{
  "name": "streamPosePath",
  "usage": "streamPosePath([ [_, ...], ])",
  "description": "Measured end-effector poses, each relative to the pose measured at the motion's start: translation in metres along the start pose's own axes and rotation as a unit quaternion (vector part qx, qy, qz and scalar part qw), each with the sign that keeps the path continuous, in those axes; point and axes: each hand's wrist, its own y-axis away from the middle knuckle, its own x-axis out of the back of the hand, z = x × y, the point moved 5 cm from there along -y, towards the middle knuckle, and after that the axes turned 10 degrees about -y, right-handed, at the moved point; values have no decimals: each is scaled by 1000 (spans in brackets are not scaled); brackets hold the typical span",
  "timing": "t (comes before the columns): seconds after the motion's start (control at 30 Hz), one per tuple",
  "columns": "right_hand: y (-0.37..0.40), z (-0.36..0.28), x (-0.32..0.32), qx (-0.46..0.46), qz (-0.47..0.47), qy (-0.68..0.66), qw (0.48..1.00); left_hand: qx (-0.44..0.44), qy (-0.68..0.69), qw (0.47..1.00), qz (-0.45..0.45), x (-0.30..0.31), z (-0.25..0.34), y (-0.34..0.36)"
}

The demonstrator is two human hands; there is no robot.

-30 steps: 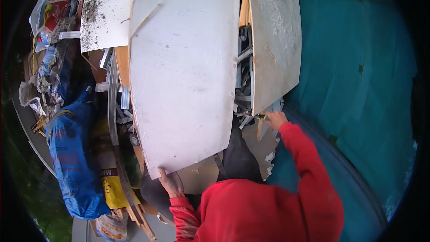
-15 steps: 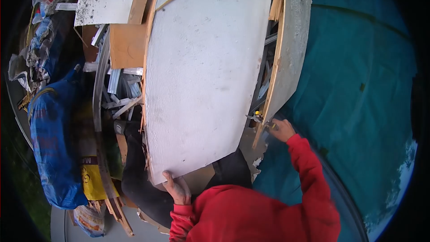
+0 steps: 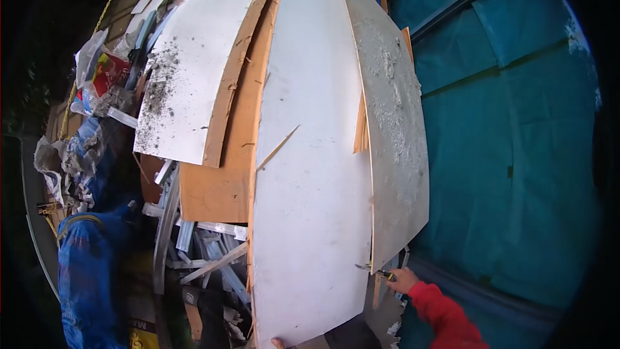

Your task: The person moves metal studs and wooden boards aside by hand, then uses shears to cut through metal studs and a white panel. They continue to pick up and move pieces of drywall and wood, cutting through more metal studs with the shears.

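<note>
White board [image 3: 310, 220] — left hand [image 3: 279, 343] below, right hand [image 3: 402, 279] beside.

Left hand [image 3: 278, 343] mostly below frame edge

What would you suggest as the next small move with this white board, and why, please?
Probably bring the right hand, by the grey speckled board's lower corner holding a small yellow-and-black object, over to the white board's right edge. Only fingers of the left hand show at its bottom edge, and it stands tall and tilted.
</note>
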Motion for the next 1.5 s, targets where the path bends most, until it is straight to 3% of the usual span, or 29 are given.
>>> streamPosePath([
  [0.13, -1, 7, -31, -6, 28, -56, 998, -1, -18, 1000, -13, 10, -20, -31],
  [0.27, -14, -47, -32, 5, 48, -59, 997, 6, -121, 992, -19, 28, -15, -49],
  [0.37, -21, -36, -46, 63, 99, -37, 992, -39, 96, 993, -56, -4, 32, -45],
  [0.4, -24, -30, -54, 91, 116, -30, 989, -27, 75, 994, -78, 3, 24, -51],
  [0.47, -18, -43, -49, 93, 161, -12, 983, -28, 51, 998, -30, 9, 24, -53],
  [0.53, -23, -53, -44, -19, 17, -88, 996, -15, 29, 999, -21, 14, 20, -56],
  [0.6, -22, -48, -46, -18, 17, -73, 997, -9, 47, 998, -42, 10, 28, -57],
  [0.67, -25, -8, -69, 27, 83, -55, 995, 29, 61, 994, -82, 17, 16, -66],
  [0.73, -28, -15, -70, -28, 49, -78, 995, 45, 71, 992, -93, 23, 12, -76],
  [0.8, -27, -12, -74, 131, 167, -20, 977, 30, 80, 991, -108, 26, 9, -79],
  [0.87, -27, -21, -70, -48, 49, -102, 992, 49, 89, 989, -111, 30, 6, -81],
  [0.97, -27, -44, -58, -50, 39, -70, 996, 68, 112, 985, -108, 37, 4, -75],
  [1.0, -24, -50, -55, 20, 97, -49, 994, 73, 126, 983, -110, 33, 5, -73],
  [1.13, -24, -50, -56, 68, 122, -77, 987, 42, 118, 973, -196, 32, 21, -65],
  [1.3, -19, -50, -73, 30, 151, -185, 971, 97, 98, 965, -221, 41, 22, -60],
  [1.4, -11, -65, -58, -15, 161, -156, 974, 153, 84, 953, -248, 59, 13, -55],
  [1.5, -10, -40, -61, 56, 178, -192, 964, 191, 84, 943, -259, 65, 9, -49],
])
